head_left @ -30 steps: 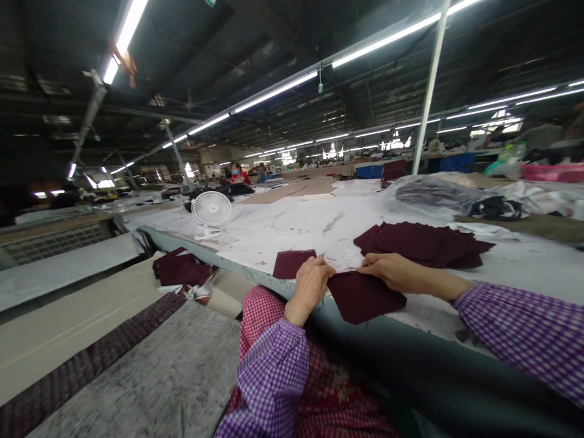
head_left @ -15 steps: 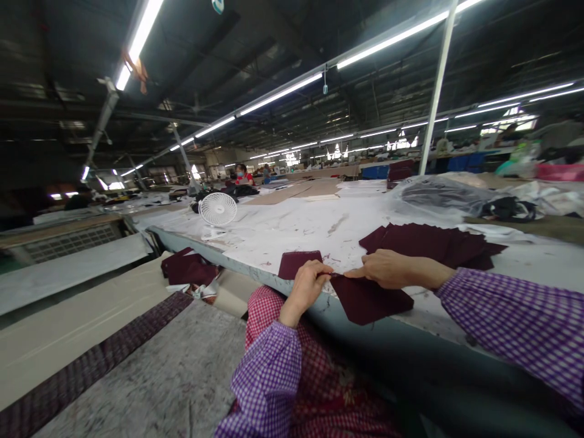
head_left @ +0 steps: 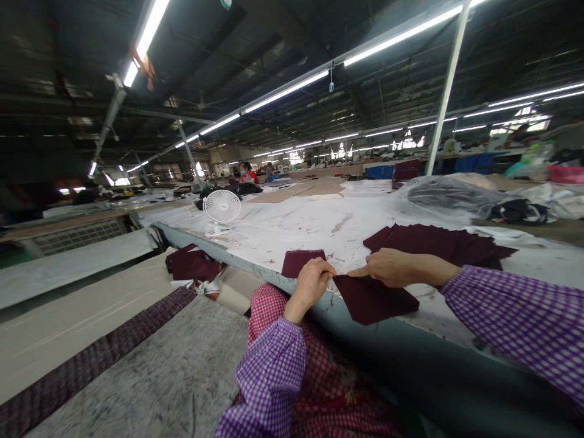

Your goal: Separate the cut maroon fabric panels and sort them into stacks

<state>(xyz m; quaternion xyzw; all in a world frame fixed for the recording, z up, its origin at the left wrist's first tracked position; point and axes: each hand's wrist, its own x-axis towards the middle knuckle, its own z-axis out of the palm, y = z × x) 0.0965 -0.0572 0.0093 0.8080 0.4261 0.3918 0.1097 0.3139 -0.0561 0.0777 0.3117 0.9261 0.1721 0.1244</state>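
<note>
A dark maroon fabric piece point(head_left: 376, 300) lies at the near edge of the white-topped table, its lower part overhanging the edge. My left hand point(head_left: 312, 281) is closed, thumb and fingers pinching the piece's left corner. My right hand point(head_left: 387, 267) lies along its top edge, index finger stretched toward the left hand and the other fingers curled on the cloth. Just behind my left hand, a smaller maroon piece point(head_left: 301, 261) rests flat on the table. Beyond my right hand spreads a fanned stack of maroon pieces point(head_left: 438, 243).
A small white fan point(head_left: 222, 207) stands on the white table point(head_left: 314, 222). Clear plastic point(head_left: 447, 194) and dark cloth point(head_left: 520, 210) lie at the right. Lower left, a maroon bundle point(head_left: 191, 264) sits on beige cloth point(head_left: 114, 291). A person point(head_left: 249, 173) is far back.
The whole view has shifted slightly, so things appear a little further right. Both hands keep nearly the same hold on the fabric, with the fingertips barely moved along its edge.
</note>
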